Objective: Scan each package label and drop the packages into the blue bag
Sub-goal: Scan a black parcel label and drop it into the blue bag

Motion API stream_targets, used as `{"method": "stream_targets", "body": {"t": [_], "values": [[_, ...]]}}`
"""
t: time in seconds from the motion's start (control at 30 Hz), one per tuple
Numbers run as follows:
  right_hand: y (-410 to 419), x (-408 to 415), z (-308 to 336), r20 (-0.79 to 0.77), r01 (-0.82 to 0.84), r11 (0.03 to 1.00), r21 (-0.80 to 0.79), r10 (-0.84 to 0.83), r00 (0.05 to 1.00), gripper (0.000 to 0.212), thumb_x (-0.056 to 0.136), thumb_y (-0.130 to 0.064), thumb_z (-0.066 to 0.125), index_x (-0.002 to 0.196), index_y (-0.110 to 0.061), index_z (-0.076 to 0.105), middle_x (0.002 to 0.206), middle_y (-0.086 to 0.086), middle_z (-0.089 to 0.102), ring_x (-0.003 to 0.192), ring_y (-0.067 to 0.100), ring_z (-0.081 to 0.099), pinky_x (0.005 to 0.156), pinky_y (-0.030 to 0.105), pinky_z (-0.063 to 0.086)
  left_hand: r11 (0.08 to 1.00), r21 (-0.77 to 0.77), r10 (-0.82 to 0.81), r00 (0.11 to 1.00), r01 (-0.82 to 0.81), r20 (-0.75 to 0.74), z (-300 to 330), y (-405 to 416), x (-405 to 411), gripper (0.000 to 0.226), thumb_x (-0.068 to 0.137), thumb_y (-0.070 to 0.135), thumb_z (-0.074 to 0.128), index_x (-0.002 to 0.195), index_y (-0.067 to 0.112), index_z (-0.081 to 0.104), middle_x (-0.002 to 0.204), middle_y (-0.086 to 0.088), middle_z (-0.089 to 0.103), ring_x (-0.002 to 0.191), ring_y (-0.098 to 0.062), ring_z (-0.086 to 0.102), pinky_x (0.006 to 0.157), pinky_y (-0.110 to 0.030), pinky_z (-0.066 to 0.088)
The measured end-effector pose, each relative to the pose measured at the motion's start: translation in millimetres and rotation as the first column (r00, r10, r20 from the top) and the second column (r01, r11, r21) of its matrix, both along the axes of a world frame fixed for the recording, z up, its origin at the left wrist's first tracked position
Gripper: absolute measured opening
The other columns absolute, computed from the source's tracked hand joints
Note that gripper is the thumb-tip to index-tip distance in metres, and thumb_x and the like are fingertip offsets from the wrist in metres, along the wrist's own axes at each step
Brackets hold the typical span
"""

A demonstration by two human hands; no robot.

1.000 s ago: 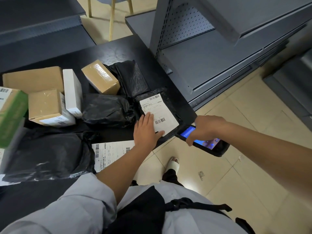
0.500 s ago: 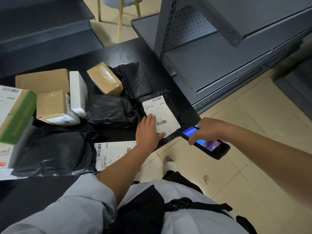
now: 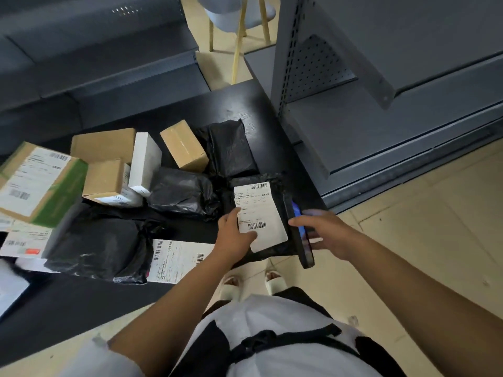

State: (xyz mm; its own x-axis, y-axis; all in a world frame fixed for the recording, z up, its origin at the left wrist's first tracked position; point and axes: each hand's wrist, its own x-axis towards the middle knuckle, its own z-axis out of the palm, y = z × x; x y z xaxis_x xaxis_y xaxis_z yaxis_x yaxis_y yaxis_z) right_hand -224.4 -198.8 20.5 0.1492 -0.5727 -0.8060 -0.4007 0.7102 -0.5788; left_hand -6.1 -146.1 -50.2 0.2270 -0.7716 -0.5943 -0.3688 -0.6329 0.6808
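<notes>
Black plastic parcel (image 3: 275, 213) at the table (image 3: 253, 104) edge's near corner: left hand (image 3: 234, 235) grips its labelled left side, right hand (image 3: 324, 235) clasps the scanner (image 3: 300, 235) just right; probably light, limp, slippery, best pinched at an edge.

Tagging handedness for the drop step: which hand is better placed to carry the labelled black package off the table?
Left. The left hand already grips the labelled black package at its near edge, thumb on the label. The right hand is occupied holding the scanner beside it.
</notes>
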Motion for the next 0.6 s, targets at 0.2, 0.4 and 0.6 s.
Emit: {"method": "stream_targets", "body": {"t": [0.2, 0.4, 0.6], "values": [[-24.8, -2.1, -35.6, 0.059, 0.061, 0.998, 0.006, -0.061, 0.996, 0.042, 0.08, -0.027, 0.083, 0.118, -0.018, 0.069, 0.09, 0.014, 0.076, 0.065, 0.025, 0.068, 0.081, 0.046, 0.061, 0.874, 0.272, 0.466, 0.853, -0.403, -0.234, 10.9, -12.4, -10.0, 0.056, 0.095, 0.013, 0.065, 0.145, 0.021, 0.041, 0.131, 0.002, 0.061, 0.115, -0.021, 0.057, 0.088, -0.037, 0.045], [-37.5, 0.5, -50.5, 0.179, -0.059, 0.996, 0.067, 0.046, 0.983, 0.028, 0.089, -0.023, 0.074, 0.116, -0.018, 0.069, 0.102, 0.011, 0.076, 0.08, 0.025, 0.07, 0.07, 0.036, 0.06, 0.847, 0.333, 0.505, 0.824, -0.414, -0.259, 10.8, -12.3, -23.9, 0.033, 0.09, 0.018, 0.061, 0.121, 0.026, 0.068, 0.117, 0.005, 0.074, 0.117, -0.022, 0.064, 0.103, -0.047, 0.05], [-38.5, 6.1, -46.0, 0.232, -0.131, 0.99, 0.059, 0.114, 0.966, 0.024, 0.092, -0.02, 0.071, 0.116, -0.021, 0.07, 0.103, 0.003, 0.077, 0.087, 0.022, 0.073, 0.077, 0.038, 0.061, 0.822, 0.32, 0.556, 0.786, -0.472, -0.269, 21.8, -3.8, -29.2, 0.031, 0.089, 0.011, 0.057, 0.114, 0.025, 0.069, 0.112, 0.003, 0.076, 0.111, -0.026, 0.068, 0.092, -0.041, 0.052]]}}
